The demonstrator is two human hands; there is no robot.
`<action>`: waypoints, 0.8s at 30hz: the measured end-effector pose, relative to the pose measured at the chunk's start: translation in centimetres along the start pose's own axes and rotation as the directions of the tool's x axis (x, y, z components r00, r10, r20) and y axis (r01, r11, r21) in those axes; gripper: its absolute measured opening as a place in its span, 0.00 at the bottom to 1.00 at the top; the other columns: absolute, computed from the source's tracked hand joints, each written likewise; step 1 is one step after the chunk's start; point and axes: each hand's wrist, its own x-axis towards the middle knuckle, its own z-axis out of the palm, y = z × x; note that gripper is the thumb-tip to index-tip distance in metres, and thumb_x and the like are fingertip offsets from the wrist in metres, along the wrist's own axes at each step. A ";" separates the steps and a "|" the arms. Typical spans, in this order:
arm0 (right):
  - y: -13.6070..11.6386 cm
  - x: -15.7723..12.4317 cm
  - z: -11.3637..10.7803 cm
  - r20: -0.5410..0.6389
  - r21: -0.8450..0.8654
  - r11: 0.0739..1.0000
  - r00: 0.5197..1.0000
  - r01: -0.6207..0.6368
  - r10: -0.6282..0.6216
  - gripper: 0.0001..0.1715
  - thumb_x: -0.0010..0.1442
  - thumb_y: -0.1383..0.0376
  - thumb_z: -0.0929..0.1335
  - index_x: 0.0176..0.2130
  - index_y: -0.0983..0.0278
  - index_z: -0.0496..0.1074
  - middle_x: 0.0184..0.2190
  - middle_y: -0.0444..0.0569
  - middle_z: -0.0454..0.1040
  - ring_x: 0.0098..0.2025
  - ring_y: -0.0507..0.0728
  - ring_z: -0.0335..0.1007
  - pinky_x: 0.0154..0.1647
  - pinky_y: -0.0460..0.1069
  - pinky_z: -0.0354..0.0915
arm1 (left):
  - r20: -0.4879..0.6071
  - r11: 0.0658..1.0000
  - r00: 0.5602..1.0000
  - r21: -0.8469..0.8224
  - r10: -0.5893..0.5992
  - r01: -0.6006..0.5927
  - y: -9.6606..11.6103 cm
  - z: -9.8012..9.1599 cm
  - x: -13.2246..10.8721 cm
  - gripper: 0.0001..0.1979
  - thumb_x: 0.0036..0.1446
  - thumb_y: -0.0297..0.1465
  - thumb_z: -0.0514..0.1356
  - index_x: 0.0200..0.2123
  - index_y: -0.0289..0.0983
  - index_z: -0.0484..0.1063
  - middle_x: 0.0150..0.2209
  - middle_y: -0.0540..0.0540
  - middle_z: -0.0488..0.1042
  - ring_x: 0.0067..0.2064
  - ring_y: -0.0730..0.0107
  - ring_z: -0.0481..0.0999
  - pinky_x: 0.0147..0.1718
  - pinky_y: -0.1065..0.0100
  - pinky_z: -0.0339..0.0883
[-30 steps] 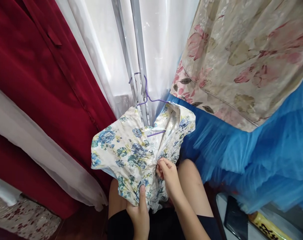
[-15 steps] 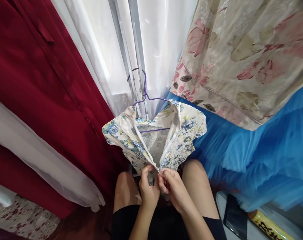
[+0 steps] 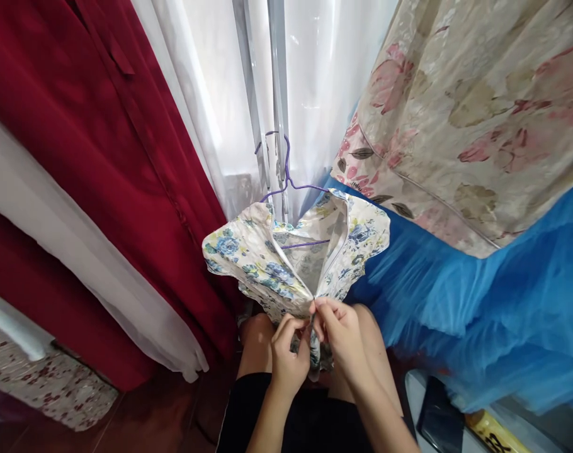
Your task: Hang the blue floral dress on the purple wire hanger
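Note:
A white garment (image 3: 239, 251) with blue and yellow flowers hangs in front of me on a purple hanger (image 3: 289, 176). Its zipper (image 3: 293, 270) is open in a V from the neck down to my fingers. At the bottom of the V, my right hand (image 3: 340, 327) is closed in a pinch on what looks like the zipper pull, mostly hidden by the fingertips. Just below and to the left, my left hand (image 3: 290, 352) pinches the fabric at the closed part of the zipper. The garment's lower part drops between my knees.
Red cloth (image 3: 140, 189) and white drapes hang on the left. A beige floral garment (image 3: 456, 138) and blue tulle (image 3: 437, 302) hang on the right. At lower right lie a dark phone-like slab (image 3: 440, 412) and a yellow packet (image 3: 492, 431).
My right hand has moved up along the zipper, and the V opening is shorter. My left hand stays lower, now farther from the right. The view has shifted slightly.

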 end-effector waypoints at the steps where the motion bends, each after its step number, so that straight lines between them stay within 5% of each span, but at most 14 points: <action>1: -1.4 1.2 0.2 0.034 -0.039 0.998 0.999 0.039 -0.038 0.17 0.61 0.55 0.68 0.26 0.64 0.72 0.10 0.38 0.62 0.14 0.48 0.51 0.18 0.45 0.49 | -0.019 1.000 1.000 -0.001 0.002 -0.002 -0.2 0.0 -0.1 0.05 0.65 0.30 0.59 0.37 0.41 0.75 0.33 0.45 0.73 0.35 0.62 0.75 0.36 0.65 0.69; 8: -12.6 10.0 4.4 0.194 -0.100 0.961 0.952 0.259 -0.236 0.13 0.55 0.62 0.66 0.23 0.65 0.73 0.09 0.38 0.62 0.13 0.47 0.50 0.17 0.44 0.47 | -0.093 0.998 0.994 0.040 0.061 -0.058 -2.5 0.5 -0.4 0.05 0.66 0.30 0.59 0.40 0.37 0.74 0.34 0.46 0.72 0.35 0.66 0.75 0.35 0.69 0.71; 14: -13.6 9.8 5.3 0.215 -0.118 0.939 0.932 0.322 -0.293 0.12 0.54 0.64 0.64 0.22 0.64 0.72 0.10 0.39 0.63 0.14 0.47 0.52 0.17 0.43 0.49 | -0.009 0.988 0.994 0.110 0.113 -0.112 -3.3 -1.9 1.6 0.05 0.65 0.31 0.60 0.37 0.37 0.74 0.33 0.46 0.75 0.35 0.67 0.76 0.36 0.69 0.70; 17: -12.4 8.3 4.4 0.264 -0.177 0.913 0.911 0.368 -0.316 0.13 0.55 0.65 0.64 0.21 0.63 0.70 0.10 0.38 0.63 0.14 0.47 0.53 0.18 0.44 0.51 | -0.115 0.987 0.986 0.125 0.119 -0.105 -0.2 -4.5 6.4 0.07 0.67 0.33 0.60 0.45 0.39 0.76 0.32 0.48 0.74 0.36 0.68 0.75 0.40 0.68 0.70; 20: -12.1 7.1 3.7 0.275 -0.207 0.890 0.898 0.405 -0.345 0.14 0.56 0.66 0.64 0.21 0.63 0.68 0.10 0.38 0.63 0.15 0.47 0.54 0.19 0.44 0.53 | -0.205 0.973 0.951 0.067 0.230 -0.221 5.1 -6.4 12.5 0.16 0.70 0.34 0.56 0.59 0.42 0.71 0.29 0.52 0.69 0.31 0.71 0.71 0.35 0.69 0.68; 22: -12.4 6.6 3.3 0.280 -0.218 0.875 0.887 0.432 -0.368 0.14 0.56 0.66 0.64 0.21 0.63 0.69 0.11 0.38 0.63 0.15 0.47 0.55 0.20 0.44 0.54 | -0.088 0.946 0.945 0.099 0.316 -0.308 8.7 -7.0 15.7 0.18 0.71 0.33 0.56 0.61 0.43 0.69 0.31 0.51 0.71 0.33 0.71 0.72 0.36 0.69 0.67; 24: -12.5 6.6 3.1 0.279 -0.234 0.862 0.880 0.450 -0.384 0.14 0.57 0.66 0.64 0.22 0.63 0.69 0.11 0.38 0.62 0.15 0.48 0.55 0.20 0.45 0.54 | 0.077 0.902 0.924 0.200 0.375 -0.383 11.4 -6.8 17.6 0.10 0.70 0.32 0.58 0.50 0.41 0.76 0.34 0.49 0.75 0.34 0.71 0.73 0.36 0.68 0.66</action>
